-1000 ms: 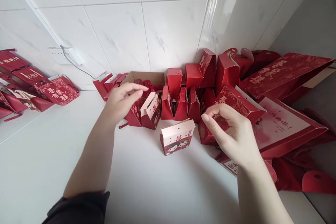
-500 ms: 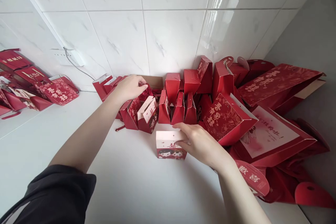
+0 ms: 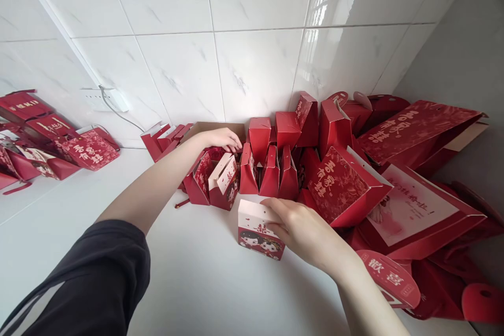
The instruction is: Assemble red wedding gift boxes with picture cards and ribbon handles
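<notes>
My right hand pinches the upper right edge of a small candy gift box. Its top is pale pink, and its red front shows two cartoon faces under a double-happiness character. The box is tilted slightly above or on the white counter; I cannot tell if its base touches. My left hand reaches over an open cardboard box at the wall, holding dark red items. Its fingers are stretched forward and bent down, with nothing visible in them; the tips are partly hidden. Just in front stands a similar pink-topped box.
Small red boxes stand in rows by the tiled wall. Larger red gift bags crowd the right side. More red boxes sit at far left near a wall socket with a cable. The white counter lies in front.
My left hand has moved right along the cardboard box. The gift box in my right hand has tilted, so more of its front shows. The view has also shifted slightly.
</notes>
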### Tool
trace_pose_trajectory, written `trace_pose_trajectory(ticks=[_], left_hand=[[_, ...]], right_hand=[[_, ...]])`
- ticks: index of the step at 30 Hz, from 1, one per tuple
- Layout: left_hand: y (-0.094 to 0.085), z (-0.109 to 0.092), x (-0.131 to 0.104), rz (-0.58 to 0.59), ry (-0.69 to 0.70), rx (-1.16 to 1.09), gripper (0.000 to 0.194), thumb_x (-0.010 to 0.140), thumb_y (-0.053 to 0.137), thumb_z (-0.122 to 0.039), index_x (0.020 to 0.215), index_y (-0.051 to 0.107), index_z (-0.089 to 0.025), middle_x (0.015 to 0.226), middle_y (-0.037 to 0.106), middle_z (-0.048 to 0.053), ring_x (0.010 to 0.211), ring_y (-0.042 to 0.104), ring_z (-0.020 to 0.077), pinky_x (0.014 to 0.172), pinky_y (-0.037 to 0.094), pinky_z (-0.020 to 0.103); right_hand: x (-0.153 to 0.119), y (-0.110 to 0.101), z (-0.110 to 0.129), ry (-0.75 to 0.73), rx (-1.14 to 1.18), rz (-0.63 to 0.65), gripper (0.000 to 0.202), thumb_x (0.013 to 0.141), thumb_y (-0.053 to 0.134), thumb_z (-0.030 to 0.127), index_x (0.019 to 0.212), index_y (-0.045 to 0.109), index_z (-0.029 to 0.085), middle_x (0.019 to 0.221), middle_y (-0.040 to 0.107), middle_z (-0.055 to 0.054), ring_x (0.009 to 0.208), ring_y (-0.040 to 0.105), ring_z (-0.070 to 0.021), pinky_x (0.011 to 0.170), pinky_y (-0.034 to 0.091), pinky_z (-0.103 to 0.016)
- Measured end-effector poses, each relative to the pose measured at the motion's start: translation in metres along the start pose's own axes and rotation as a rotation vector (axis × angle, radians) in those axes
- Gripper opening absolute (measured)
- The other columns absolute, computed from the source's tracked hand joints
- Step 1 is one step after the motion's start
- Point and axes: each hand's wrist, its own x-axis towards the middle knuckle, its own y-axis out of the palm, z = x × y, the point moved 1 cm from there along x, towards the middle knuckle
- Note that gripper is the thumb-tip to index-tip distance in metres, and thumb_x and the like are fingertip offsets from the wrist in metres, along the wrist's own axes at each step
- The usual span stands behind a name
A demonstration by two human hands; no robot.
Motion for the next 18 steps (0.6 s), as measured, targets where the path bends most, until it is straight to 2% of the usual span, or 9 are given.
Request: trace_pose_trajectory(ticks=[4, 9, 13, 16, 18], left_hand=[[0.015, 0.001, 0.025, 0.095, -0.003, 0.091, 0.032, 0.065, 0.065, -0.025, 0.093, 0.077, -0.016, 0.093, 0.076, 0.008, 0.083, 0.066, 0.0213, 0.080, 0.052, 0.030], [0.014, 0.019, 0.042, 0.103, -0.009, 0.210, 0.041, 0.067, 0.068, -0.023, 0.107, 0.074, -0.020, 0.119, 0.072, 0.009, 0.104, 0.065, 0.0248, 0.093, 0.048, 0.030], [0.020, 0.030, 0.054, 0.153, 0.004, 0.278, 0.039, 0.081, 0.068, -0.029, 0.119, 0.068, -0.019, 0.129, 0.066, 0.010, 0.114, 0.062, 0.0245, 0.101, 0.045, 0.037], [0.027, 0.034, 0.062, 0.191, -0.009, 0.317, 0.033, 0.092, 0.062, -0.036, 0.117, 0.065, -0.015, 0.125, 0.065, 0.011, 0.114, 0.062, 0.0234, 0.103, 0.046, 0.047], [0.032, 0.036, 0.064, 0.202, -0.038, 0.335, 0.030, 0.094, 0.061, -0.037, 0.113, 0.066, -0.015, 0.120, 0.066, 0.010, 0.110, 0.063, 0.0227, 0.100, 0.049, 0.046]], right_hand=[[0.000, 0.000, 0.000, 0.017, -0.001, 0.016, 0.026, 0.092, 0.051, 0.013, 0.115, 0.058, 0.022, 0.102, 0.069, -0.006, 0.090, 0.064, -0.0221, 0.072, 0.043, -0.030], [0.001, 0.000, -0.002, 0.008, -0.004, -0.004, 0.030, 0.092, 0.051, 0.014, 0.121, 0.057, 0.023, 0.103, 0.069, -0.006, 0.094, 0.065, -0.0232, 0.075, 0.044, -0.031], [0.003, 0.000, -0.001, 0.017, -0.016, 0.010, 0.032, 0.094, 0.051, 0.014, 0.125, 0.057, 0.021, 0.109, 0.069, -0.007, 0.099, 0.065, -0.0243, 0.078, 0.045, -0.032], [0.004, -0.001, 0.001, 0.033, -0.021, 0.028, 0.032, 0.093, 0.052, 0.014, 0.124, 0.058, 0.019, 0.111, 0.069, -0.007, 0.102, 0.065, -0.0246, 0.079, 0.045, -0.032], [0.003, -0.001, 0.002, 0.036, -0.027, 0.033, 0.031, 0.093, 0.053, 0.014, 0.123, 0.058, 0.019, 0.110, 0.069, -0.007, 0.102, 0.065, -0.0245, 0.079, 0.045, -0.032]])
